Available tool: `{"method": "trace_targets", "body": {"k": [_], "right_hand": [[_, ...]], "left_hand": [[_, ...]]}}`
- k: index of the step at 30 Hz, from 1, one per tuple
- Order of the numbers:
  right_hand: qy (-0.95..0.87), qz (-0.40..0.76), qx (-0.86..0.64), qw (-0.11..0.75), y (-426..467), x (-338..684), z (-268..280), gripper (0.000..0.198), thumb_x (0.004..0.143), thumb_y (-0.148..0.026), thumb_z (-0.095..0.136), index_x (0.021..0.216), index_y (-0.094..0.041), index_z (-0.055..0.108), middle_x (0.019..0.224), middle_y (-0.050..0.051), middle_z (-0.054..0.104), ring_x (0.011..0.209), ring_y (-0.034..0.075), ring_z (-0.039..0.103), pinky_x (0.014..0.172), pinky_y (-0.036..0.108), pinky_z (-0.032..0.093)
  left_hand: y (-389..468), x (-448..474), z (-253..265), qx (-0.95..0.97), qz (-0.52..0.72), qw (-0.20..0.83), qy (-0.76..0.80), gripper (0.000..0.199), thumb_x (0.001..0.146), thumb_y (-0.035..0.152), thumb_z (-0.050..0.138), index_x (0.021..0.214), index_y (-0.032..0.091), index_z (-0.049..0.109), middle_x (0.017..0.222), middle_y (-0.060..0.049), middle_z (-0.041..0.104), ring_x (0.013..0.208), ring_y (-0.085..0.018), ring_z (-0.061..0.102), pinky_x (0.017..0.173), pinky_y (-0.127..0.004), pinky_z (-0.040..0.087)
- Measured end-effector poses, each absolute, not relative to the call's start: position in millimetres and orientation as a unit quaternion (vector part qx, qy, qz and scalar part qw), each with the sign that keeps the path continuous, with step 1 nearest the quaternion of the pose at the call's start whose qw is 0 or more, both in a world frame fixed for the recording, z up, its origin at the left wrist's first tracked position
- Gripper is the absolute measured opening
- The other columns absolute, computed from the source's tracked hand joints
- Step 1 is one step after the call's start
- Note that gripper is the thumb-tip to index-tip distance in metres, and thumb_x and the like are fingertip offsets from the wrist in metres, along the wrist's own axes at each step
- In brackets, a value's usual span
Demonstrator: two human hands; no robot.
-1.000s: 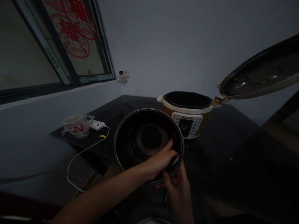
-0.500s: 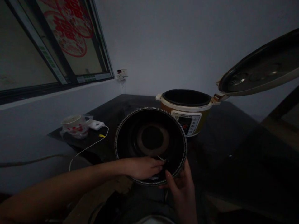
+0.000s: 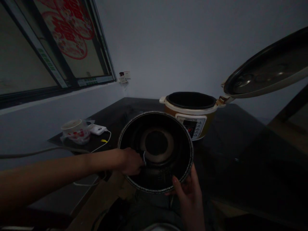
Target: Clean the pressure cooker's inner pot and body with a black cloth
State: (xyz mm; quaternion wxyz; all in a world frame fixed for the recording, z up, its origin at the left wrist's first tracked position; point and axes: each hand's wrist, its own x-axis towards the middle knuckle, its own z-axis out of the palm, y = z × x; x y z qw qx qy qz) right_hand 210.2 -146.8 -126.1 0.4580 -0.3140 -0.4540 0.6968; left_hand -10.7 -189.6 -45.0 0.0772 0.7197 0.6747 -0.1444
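Both hands grip the inner pot (image 3: 156, 150) — left hand (image 3: 128, 160) fingertips hidden (dim).

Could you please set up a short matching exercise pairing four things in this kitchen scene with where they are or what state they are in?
Things:
1. inner pot
2. rice cooker
3. left hand
4. right hand

Places or states:
A. grips the near rim from below
B. stands on the dark table, lid open
C. reaches inside, against the wall
D. tilted, mouth toward the camera

Pairs: 1-D, 2-B, 3-C, 4-A
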Motion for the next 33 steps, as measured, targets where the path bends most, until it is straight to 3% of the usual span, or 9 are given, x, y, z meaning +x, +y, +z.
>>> {"method": "trace_targets", "body": {"k": [5, 11, 21, 27, 33], "right_hand": [[-0.448, 0.705, -0.307, 0.456, -146, 209, -124, 0.096, 0.074, -0.04, 0.074, 0.153, -0.026, 0.02, 0.113, 0.011, 0.065, 0.065, 0.017, 0.062, 0.044, 0.029, 0.057], [-0.45, 0.702, -0.316, 0.453, -147, 208, -123, 0.094, 0.074, -0.041, 0.074, 0.151, -0.025, 0.024, 0.106, 0.01, 0.067, 0.062, 0.017, 0.062, 0.044, 0.03, 0.056], [-0.45, 0.705, -0.335, 0.434, -149, 211, -120, 0.101, 0.071, -0.046, 0.075, 0.153, -0.027, 0.02, 0.111, 0.011, 0.066, 0.064, 0.019, 0.062, 0.044, 0.03, 0.056], [-0.442, 0.71, -0.326, 0.442, -146, 211, -121, 0.101, 0.072, -0.044, 0.075, 0.153, -0.026, 0.018, 0.105, 0.009, 0.067, 0.063, 0.016, 0.06, 0.045, 0.03, 0.056], [-0.446, 0.705, -0.311, 0.455, -144, 210, -123, 0.093, 0.076, -0.041, 0.073, 0.152, -0.03, 0.021, 0.116, 0.011, 0.063, 0.066, 0.017, 0.061, 0.045, 0.029, 0.056]], "left_hand": [[-176, -29, -32, 0.707, -0.183, 0.013, 0.683, 0.023, 0.071, 0.02, 0.062, 0.09, 0.019, 0.075, 0.095, -0.014, 0.075, 0.103, -0.029, 0.066, 0.1, -0.043, 0.038], [-150, -32, -21, 0.714, -0.143, -0.148, 0.669, 0.058, 0.072, -0.002, 0.045, 0.126, 0.011, 0.062, 0.137, -0.014, 0.056, 0.138, -0.026, 0.038, 0.118, -0.043, 0.02], [-121, -22, -12, 0.763, -0.141, -0.16, 0.61, 0.056, 0.083, -0.003, 0.036, 0.136, 0.007, 0.05, 0.149, -0.013, 0.042, 0.144, -0.02, 0.028, 0.121, -0.039, 0.013], [-125, -28, -20, 0.738, -0.14, -0.166, 0.638, 0.053, 0.085, -0.001, 0.036, 0.135, 0.005, 0.051, 0.146, -0.017, 0.045, 0.141, -0.022, 0.034, 0.119, -0.038, 0.017], [-135, -26, -35, 0.706, -0.136, -0.164, 0.675, 0.053, 0.088, 0.005, 0.038, 0.14, 0.005, 0.045, 0.149, -0.019, 0.039, 0.14, -0.027, 0.035, 0.116, -0.043, 0.025]]}}
